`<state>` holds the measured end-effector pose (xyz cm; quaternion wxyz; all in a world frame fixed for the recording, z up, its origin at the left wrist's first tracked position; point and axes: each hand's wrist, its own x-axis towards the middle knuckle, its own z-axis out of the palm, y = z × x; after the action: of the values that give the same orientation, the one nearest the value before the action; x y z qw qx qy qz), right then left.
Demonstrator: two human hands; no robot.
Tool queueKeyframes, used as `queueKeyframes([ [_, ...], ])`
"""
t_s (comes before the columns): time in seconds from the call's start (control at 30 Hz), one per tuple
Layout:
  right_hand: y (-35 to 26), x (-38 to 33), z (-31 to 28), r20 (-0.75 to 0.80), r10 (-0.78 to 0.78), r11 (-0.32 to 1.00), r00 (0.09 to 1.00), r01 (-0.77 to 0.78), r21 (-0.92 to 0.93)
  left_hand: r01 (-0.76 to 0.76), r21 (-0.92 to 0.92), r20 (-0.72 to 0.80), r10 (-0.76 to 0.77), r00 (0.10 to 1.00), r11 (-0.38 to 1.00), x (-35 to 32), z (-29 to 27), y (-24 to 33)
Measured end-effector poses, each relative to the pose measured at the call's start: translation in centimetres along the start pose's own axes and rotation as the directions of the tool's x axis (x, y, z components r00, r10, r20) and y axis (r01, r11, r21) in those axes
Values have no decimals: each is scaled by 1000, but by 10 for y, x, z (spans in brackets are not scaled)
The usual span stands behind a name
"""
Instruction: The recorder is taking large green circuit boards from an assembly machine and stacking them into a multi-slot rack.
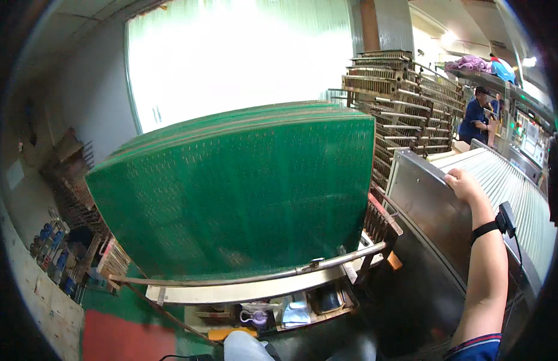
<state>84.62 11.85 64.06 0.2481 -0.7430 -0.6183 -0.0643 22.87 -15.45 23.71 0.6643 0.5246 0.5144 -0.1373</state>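
My right hand (465, 184) is at the right, its fingers curled over the top edge of a metal side panel (424, 191). This panel belongs to a conveyor with a row of pale rollers (501, 174). A black strap with a small dark device (505, 219) is around my right wrist. My left hand is out of view. In front of me, a stack of large green panels (249, 198) leans upright on a metal cart (345, 260). Rows of small marks cover the nearest panel.
Slatted metal racks (405, 102) are piled behind the conveyor. A person in dark blue (475, 117) stands farther back. The cart's lower shelf holds a purple roll-like item (258, 316) and a blue packet (296, 314). A red patch (125, 338) marks the green floor.
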Motion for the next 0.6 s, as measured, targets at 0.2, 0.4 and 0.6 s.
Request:
queueKeyframes([
  [0.2,-3,-1,-1,21,11,1000,1000,-11,-6,-150,211,-143,183,973,966,10,8,-21],
  [0.4,1,-3,4,-123,-105,994,987,102,-27,-140,236,-178,184,967,962,-3,6,-5],
  [0.6,-15,-12,-3,-108,-307,951,946,309,8,-238,270,-236,303,923,933,23,13,-41],
])
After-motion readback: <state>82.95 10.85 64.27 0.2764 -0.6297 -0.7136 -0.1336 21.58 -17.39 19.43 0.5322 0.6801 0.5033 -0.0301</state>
